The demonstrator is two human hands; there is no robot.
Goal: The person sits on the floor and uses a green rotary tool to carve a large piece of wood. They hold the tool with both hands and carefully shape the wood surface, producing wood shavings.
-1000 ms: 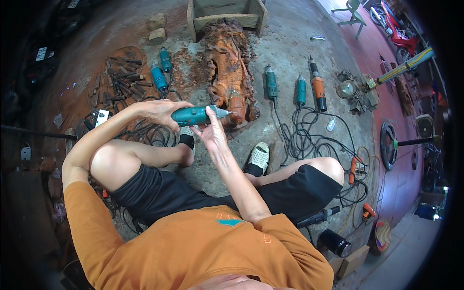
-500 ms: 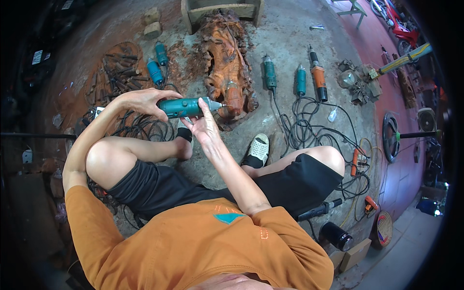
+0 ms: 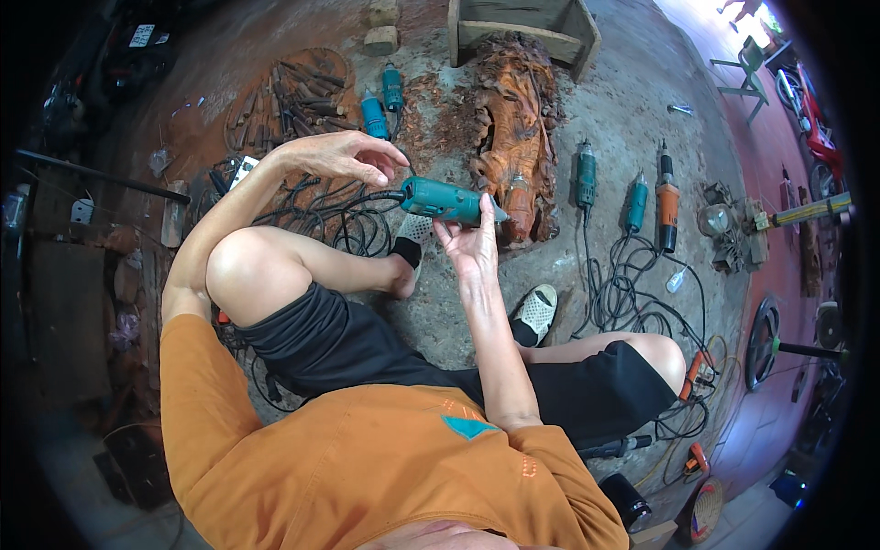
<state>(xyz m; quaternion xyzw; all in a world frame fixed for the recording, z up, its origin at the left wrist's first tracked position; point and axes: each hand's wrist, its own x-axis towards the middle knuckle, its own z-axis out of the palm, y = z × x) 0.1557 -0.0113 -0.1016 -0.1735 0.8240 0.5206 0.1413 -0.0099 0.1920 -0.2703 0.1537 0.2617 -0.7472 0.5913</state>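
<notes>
My right hand (image 3: 470,243) grips a teal die grinder (image 3: 442,200) near its nose, the thumb over the top and the fingers beneath. The tool lies nearly level above the floor, its cord running off to the left from its rear end. Just above that rear end, my left hand (image 3: 346,158) hovers apart from the grinder, fingers bent and thumb spread away from them. Beyond the grinder's nose lies a carved reddish-brown wood piece (image 3: 515,137); the tip overlaps its near end in view, and whether they touch I cannot tell.
A wooden stand (image 3: 522,37) backs the carving. Two teal grinders (image 3: 587,174) (image 3: 637,202) and an orange one (image 3: 669,206) lie to the right with coiled cords (image 3: 614,293). Two blue-green tools (image 3: 374,116) and a pile of brown rods (image 3: 293,101) are far left.
My left hand has let go of the grinder's body and lifted away. The right hand still holds it. The whole view has shifted, so the scene sits further right.
</notes>
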